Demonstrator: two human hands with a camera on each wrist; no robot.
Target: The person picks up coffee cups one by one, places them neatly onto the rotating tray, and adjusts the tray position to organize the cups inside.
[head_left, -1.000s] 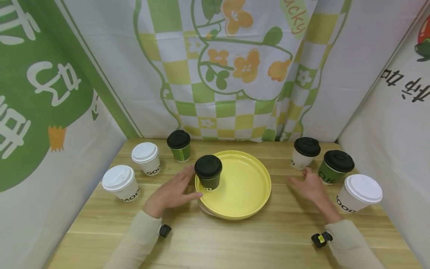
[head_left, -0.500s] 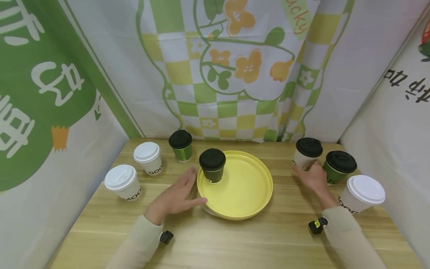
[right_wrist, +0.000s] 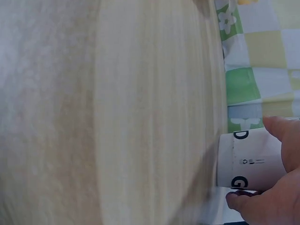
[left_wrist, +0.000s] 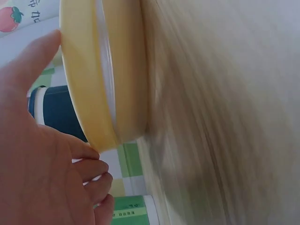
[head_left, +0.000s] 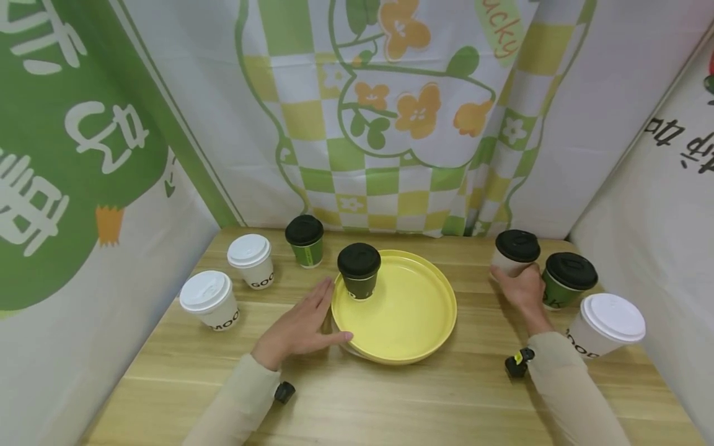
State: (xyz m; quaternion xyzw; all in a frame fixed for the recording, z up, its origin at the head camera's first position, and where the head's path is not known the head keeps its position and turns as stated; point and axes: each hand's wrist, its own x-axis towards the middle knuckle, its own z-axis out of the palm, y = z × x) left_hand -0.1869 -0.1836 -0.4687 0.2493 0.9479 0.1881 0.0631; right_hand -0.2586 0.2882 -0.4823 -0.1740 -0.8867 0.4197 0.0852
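Observation:
My left hand (head_left: 301, 325) lies at the left side of a round yellow turntable (head_left: 413, 310), thumb and straight fingertips against its rim. The left wrist view shows the turntable's two yellow layers with a pale gap between them. On it, near the back left, stands a dark green paper cup (head_left: 359, 285) with a black lid. My right hand (head_left: 521, 288) grips a white paper cup (right_wrist: 255, 159) around its side, thumb and fingers on opposite sides. Its black lid (head_left: 517, 246) shows above the hand in the head view. The cup stands upright at the table's back right.
Right of the right hand stand a green cup (head_left: 568, 282) with black lid and a white cup (head_left: 605, 325) with white lid. At the left are two white cups (head_left: 251, 260) (head_left: 211, 300) and a green cup (head_left: 305, 241). A patterned curtain (head_left: 390, 186) hangs behind the table.
My right hand has reached forward and closed around the white cup with the black lid. The turntable has turned, carrying its dark green cup toward the back. The left hand stays at the rim.

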